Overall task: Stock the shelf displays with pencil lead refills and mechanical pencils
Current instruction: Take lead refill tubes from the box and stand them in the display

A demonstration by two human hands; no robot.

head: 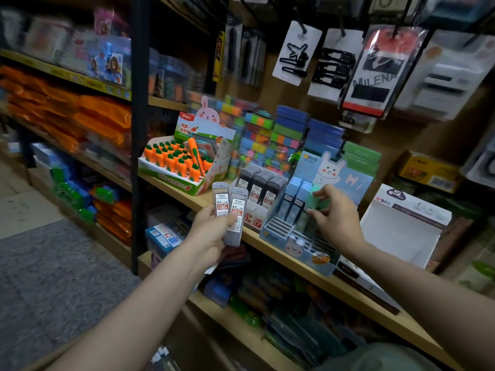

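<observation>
Left hand [211,231] grips two grey lead refill cases [231,212], held before shelf [270,245]. Right hand [334,218] pinches green case [317,203] at rabbit display [300,236]. Grey refill tray [261,188] looks full; rabbit display's front slots empty. Stocking judged partway.

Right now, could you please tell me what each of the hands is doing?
Left hand: grips two lead refill cases.
Right hand: pinches a green case at the bunny display.
</observation>
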